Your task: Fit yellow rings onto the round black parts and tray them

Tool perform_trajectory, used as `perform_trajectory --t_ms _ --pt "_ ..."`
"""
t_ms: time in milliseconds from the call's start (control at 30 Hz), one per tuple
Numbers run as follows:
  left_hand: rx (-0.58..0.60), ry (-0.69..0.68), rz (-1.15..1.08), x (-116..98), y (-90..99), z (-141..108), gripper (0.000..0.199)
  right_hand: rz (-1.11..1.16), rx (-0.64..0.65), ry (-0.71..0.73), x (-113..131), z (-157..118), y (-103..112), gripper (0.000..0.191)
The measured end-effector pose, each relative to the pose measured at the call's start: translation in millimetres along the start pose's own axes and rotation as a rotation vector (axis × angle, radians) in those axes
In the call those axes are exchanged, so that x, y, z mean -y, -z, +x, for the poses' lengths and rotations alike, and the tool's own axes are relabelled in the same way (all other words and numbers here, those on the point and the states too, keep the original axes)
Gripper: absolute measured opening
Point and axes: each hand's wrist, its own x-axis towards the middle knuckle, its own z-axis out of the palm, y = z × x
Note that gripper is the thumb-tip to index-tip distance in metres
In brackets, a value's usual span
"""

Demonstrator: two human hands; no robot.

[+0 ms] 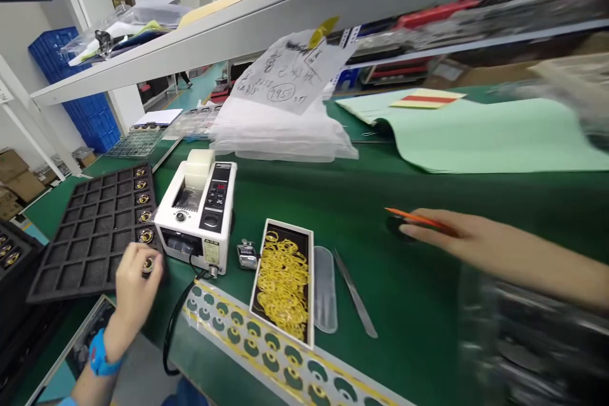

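My left hand (133, 285), with a blue wristband (101, 355), is at the near right corner of a black compartment tray (88, 228). Its thumb and fingers are closed around a round black-and-gold part (149, 264). Several similar rings (145, 217) fill the tray's right column. On the right, my right hand (440, 231) grips a thin orange pointed stick (413, 217). Under its fingertips is a dark round piece (398, 227), blurred; whether it is held or lies on the mat cannot be told.
A white tape dispenser (197, 212) stands beside the tray. Near it are a tally counter (247, 255), a white box (311, 292) of yellow rings, a clear lid (325, 292), tweezers (354, 295) and a sticker sheet (228, 323). Plastic bags (537, 336) lie at right, green paper (476, 133) behind.
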Motion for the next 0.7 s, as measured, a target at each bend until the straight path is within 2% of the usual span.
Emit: perform_trajectory --t_ms 100,167,200,300,400,500,600,700 --pt "0.063 0.159 0.122 37.5 11.1 3.3 0.012 -0.439 0.126 -0.010 -0.5 17.9 -7.2 0.016" --pt "0.130 0.219 0.154 49.8 12.7 6.9 0.011 -0.619 0.073 0.041 15.6 14.6 -9.7 0.020" --pt "0.159 0.237 0.158 53.1 12.2 8.5 0.013 -0.631 0.041 0.073 26.2 10.0 -10.4 0.023" --pt "0.234 0.253 0.127 57.8 10.1 14.4 0.013 -0.449 -0.007 0.136 55.8 -9.9 -10.0 0.025" --pt "0.289 0.238 0.039 55.5 15.2 23.9 0.013 -0.113 0.006 0.115 67.4 -33.6 -5.7 0.020" --pt "0.287 0.218 -0.084 32.9 27.4 34.2 0.020 0.247 -0.046 0.084 62.0 -58.0 2.2 0.024" --pt "0.275 0.169 -0.316 -18.0 31.1 42.0 0.024 0.581 -0.077 0.076 57.9 -78.3 13.4 0.048" --pt "0.386 0.192 -0.889 -79.2 12.2 51.5 0.034 0.786 -0.034 0.146 68.1 -93.1 26.5 0.060"
